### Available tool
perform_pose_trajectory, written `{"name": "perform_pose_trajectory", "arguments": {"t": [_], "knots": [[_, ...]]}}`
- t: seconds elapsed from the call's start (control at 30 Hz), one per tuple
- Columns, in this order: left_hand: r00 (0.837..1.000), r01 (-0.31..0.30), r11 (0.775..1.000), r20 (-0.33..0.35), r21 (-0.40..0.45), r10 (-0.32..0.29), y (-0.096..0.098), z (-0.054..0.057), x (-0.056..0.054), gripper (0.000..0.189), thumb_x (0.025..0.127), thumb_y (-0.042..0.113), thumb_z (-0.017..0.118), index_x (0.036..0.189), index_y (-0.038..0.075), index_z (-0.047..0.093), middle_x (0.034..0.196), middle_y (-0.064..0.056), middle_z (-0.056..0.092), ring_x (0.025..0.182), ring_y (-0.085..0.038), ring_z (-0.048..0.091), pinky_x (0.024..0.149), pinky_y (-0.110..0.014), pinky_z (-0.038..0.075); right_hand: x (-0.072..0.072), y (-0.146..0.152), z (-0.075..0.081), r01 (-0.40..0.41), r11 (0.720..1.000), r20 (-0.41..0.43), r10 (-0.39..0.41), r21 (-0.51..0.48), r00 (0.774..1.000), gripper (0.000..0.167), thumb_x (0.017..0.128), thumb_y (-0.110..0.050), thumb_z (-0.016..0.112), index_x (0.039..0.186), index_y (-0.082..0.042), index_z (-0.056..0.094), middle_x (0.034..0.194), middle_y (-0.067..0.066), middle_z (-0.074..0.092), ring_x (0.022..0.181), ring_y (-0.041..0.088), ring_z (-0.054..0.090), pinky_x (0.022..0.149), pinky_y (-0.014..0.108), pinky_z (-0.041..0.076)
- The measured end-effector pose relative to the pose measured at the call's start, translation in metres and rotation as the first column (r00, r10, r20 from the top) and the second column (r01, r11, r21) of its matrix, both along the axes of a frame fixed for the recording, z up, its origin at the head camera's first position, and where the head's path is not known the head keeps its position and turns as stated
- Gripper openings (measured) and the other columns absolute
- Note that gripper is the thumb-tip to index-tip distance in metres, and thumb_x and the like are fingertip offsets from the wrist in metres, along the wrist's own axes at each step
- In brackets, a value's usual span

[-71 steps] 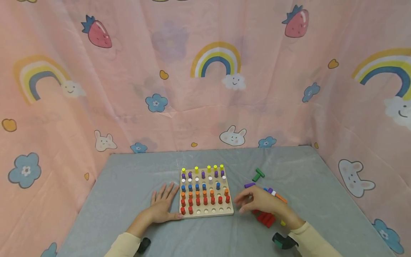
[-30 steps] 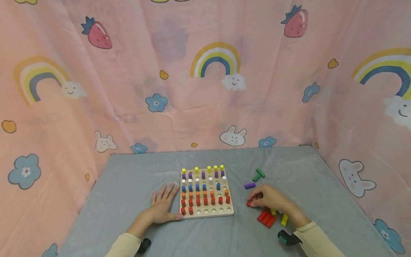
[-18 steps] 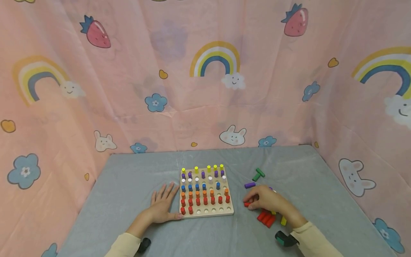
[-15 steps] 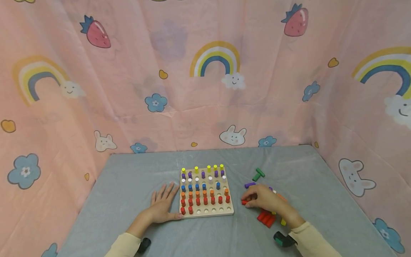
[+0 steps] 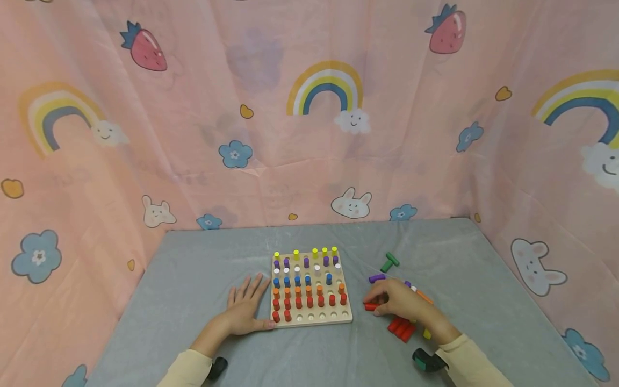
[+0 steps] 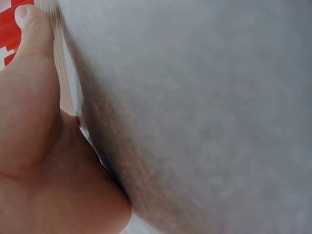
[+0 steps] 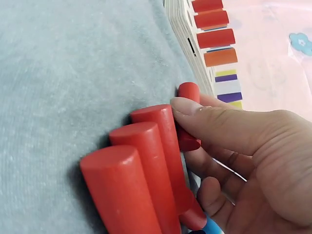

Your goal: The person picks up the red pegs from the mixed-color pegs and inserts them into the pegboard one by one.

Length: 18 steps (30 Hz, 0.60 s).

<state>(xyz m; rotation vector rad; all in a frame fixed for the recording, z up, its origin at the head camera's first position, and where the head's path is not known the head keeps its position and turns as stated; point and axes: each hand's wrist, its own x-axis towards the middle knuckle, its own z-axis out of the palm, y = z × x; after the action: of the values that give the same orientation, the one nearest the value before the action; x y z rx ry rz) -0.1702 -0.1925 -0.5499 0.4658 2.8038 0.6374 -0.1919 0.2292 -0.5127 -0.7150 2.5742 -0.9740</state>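
A wooden pegboard (image 5: 311, 323) with rows of coloured pegs lies mid-table. Its nearest row has red pegs in the two leftmost holes and bare holes to their right. My left hand (image 5: 244, 310) lies spread against the board's left side, thumb at the near left corner by a red peg. Right of the board, my right hand (image 5: 398, 298) pinches a red peg (image 7: 189, 91) between thumb and fingers, low over the table. Several other red pegs (image 5: 401, 328) lie side by side just below that hand, large in the right wrist view.
Two green pegs (image 5: 389, 262) and a purple peg (image 5: 376, 278) lie beyond my right hand. An orange peg (image 5: 424, 296) and a yellow peg (image 5: 427, 334) show around the hand, which partly hides the loose pile. A patterned pink curtain (image 5: 271, 204) hangs behind the grey-covered table (image 5: 217, 258).
My right hand has drawn back from the board's right edge to the loose pegs, taken a red peg and shifted slightly left with it. My left hand stays put.
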Motion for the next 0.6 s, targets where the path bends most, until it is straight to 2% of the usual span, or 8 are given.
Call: {"name": "perform_pose_trajectory", "arguments": {"t": [0.33,0.6], "knots": [[1.000,-0.001,1.000,0.001,0.009,0.001,0.0002,0.0002,0.0004,0.116,0.072,0.070,0.073,0.159,0.017,0.017,0.169,-0.012,0.006,0.155,-0.042,0.000,0.116,-0.070,-0.003,0.0009,0.0006,-0.0012,0.029,0.999,0.035,-0.028,-0.030,0.999,0.024,0.080,-0.015,0.081,0.104,-0.019,0.079,0.087,-0.006,0.066,0.074,0.002,0.054,0.066,0.020,0.046],[1.000,0.000,1.000,0.004,0.008,0.000,0.0002,0.0004,0.0005,0.116,0.073,0.070,0.073,0.159,0.017,0.017,0.169,-0.011,0.006,0.155,-0.042,0.000,0.116,-0.070,-0.003,0.0037,-0.0012,-0.0014,0.051,0.995,0.032,-0.049,-0.082,0.998,0.023,0.082,-0.017,0.080,0.104,-0.017,0.079,0.091,-0.004,0.067,0.077,0.001,0.054,0.069,0.019,0.048]]}}
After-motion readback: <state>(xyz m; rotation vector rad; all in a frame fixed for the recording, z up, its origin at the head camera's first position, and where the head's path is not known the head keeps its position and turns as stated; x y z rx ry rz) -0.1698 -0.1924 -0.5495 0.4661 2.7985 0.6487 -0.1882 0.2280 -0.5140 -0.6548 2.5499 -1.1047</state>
